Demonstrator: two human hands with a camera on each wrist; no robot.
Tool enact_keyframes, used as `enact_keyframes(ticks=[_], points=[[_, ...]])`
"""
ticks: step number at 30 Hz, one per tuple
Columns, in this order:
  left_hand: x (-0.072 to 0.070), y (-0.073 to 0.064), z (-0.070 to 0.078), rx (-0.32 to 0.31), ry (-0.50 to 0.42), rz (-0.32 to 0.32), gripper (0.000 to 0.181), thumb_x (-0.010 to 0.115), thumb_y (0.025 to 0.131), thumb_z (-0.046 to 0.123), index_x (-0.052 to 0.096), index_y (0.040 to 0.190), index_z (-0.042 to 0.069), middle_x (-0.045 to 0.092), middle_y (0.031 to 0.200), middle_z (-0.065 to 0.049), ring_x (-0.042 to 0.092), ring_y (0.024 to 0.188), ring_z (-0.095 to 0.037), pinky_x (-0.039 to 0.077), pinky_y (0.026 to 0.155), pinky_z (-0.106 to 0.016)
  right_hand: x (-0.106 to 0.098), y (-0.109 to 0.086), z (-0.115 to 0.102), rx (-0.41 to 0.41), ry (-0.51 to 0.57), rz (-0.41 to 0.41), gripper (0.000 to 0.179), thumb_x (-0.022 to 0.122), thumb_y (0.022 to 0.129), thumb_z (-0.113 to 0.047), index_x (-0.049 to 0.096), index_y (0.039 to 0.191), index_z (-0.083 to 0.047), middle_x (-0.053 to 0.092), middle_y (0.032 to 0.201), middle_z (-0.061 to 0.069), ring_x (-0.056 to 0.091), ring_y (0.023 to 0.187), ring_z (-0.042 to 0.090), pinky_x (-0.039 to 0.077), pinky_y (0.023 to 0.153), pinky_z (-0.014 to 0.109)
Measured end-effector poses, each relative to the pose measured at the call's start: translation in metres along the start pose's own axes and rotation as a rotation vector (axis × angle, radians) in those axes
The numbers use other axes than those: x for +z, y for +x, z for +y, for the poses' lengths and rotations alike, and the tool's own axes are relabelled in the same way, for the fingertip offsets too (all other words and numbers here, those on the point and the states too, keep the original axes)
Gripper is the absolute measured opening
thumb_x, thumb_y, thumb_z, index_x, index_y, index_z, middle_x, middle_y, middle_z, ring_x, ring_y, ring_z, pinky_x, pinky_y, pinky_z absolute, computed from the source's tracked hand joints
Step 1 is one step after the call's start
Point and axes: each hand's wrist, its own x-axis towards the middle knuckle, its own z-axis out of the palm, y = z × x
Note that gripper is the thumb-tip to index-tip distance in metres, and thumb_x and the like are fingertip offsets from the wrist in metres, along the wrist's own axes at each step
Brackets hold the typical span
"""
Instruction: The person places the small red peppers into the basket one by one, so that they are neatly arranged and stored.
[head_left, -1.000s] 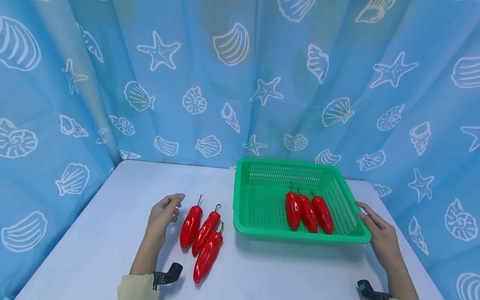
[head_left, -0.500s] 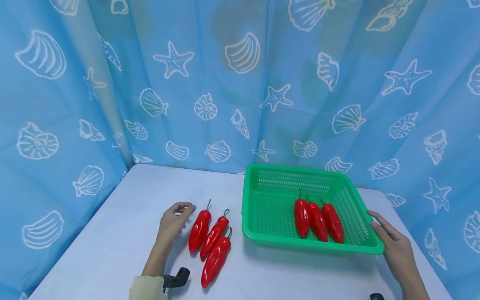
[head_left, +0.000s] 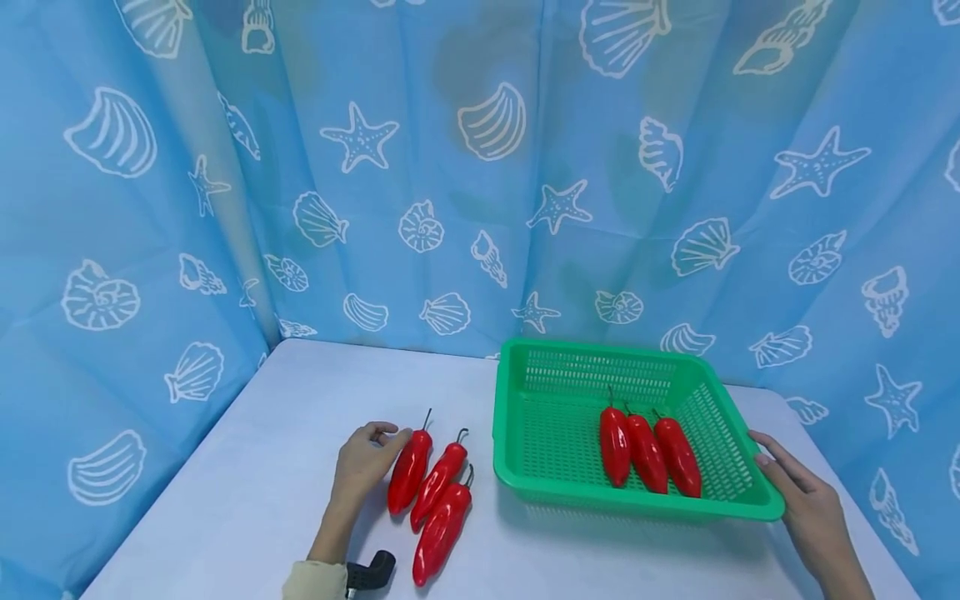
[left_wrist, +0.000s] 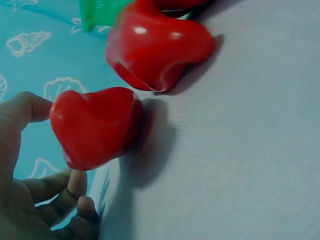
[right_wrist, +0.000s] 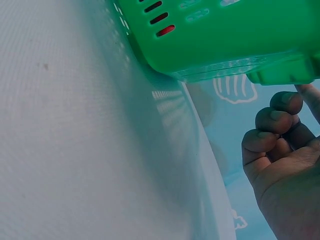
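Three glossy red chili peppers with dark stems lie close together on the white table, left of the green basket [head_left: 517, 479]. My left hand [head_left: 365, 458] is at the leftmost chili pepper [head_left: 409, 479], near its stem end. In the left wrist view, the thumb touches one side of that pepper [left_wrist: 95, 127] and fingertips meet its lower edge. Beside it lie the middle chili pepper [head_left: 437, 486] and the one nearest me [head_left: 441, 537]. My right hand [head_left: 813, 504] touches the basket's right rim from outside; in the right wrist view its fingers [right_wrist: 275, 120] curl loosely under the rim.
Inside the basket, three more red chili peppers [head_left: 647, 454] lie on its right side. A blue curtain [head_left: 450, 208] with white shell and starfish prints stands behind the table [head_left: 322, 383] and along both sides. A black wrist device [head_left: 371, 571] sits by my left sleeve [head_left: 315, 579].
My left hand has come right, from beside the leftmost chili pepper onto it. My right hand stays at the basket rim. The whole head view has shifted, moving the scene right and down.
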Motion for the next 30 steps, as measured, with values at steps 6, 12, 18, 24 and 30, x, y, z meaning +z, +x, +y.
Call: enact_keyframes(ticks=[6,12,18,24,30], points=[[0.0036,-0.0024,-0.0038,0.024,0.014,0.003,0.053,0.076,0.081,0.040,0.066,0.116,0.001,0.061,0.097,-0.012,0.058,0.082,-0.024,0.052,0.058,-0.029,0.0002,0.0002,-0.0005,0.005,0.000,0.002,0.064,0.059,0.096,-0.053,0.042,0.153,-0.029,0.054,0.115,-0.032,0.068,0.075,0.009,0.053,0.061,0.025],[0.0068,-0.0049,-0.0051,0.032,0.027,0.007,0.052,0.081,0.078,0.036,0.066,0.114,0.002,0.059,0.095,-0.010,0.057,0.079,-0.022,0.054,0.060,-0.030,0.0000,-0.0010,0.0016,0.005,-0.027,-0.003,0.066,0.057,0.096,-0.054,0.040,0.154,-0.026,0.055,0.109,-0.034,0.068,0.075,0.010,0.053,0.062,0.026],[0.0070,-0.0057,-0.0038,0.058,0.066,0.015,0.045,0.081,0.078,0.035,0.068,0.105,0.002,0.059,0.090,-0.009,0.055,0.076,-0.021,0.053,0.058,-0.029,0.0007,0.0008,0.0014,-0.006,-0.008,-0.004,0.066,0.057,0.097,-0.052,0.040,0.154,-0.024,0.059,0.095,-0.035,0.070,0.072,0.013,0.054,0.060,0.027],[0.0078,-0.0060,-0.0035,0.061,0.116,0.007,0.040,0.078,0.082,0.038,0.071,0.097,0.002,0.058,0.085,-0.007,0.054,0.074,-0.020,0.051,0.057,-0.029,-0.0004,0.0000,-0.0005,0.015,-0.039,-0.006,0.068,0.056,0.096,-0.057,0.039,0.154,-0.027,0.056,0.096,-0.038,0.069,0.074,0.012,0.053,0.061,0.027],[0.0095,-0.0044,-0.0021,0.097,0.172,-0.005,0.041,0.079,0.080,0.041,0.072,0.096,0.004,0.060,0.083,-0.005,0.054,0.073,-0.019,0.051,0.058,-0.029,-0.0014,0.0004,-0.0005,0.026,-0.019,-0.021,0.067,0.056,0.096,-0.057,0.038,0.154,-0.031,0.064,0.092,-0.029,0.069,0.072,0.015,0.054,0.060,0.029]])
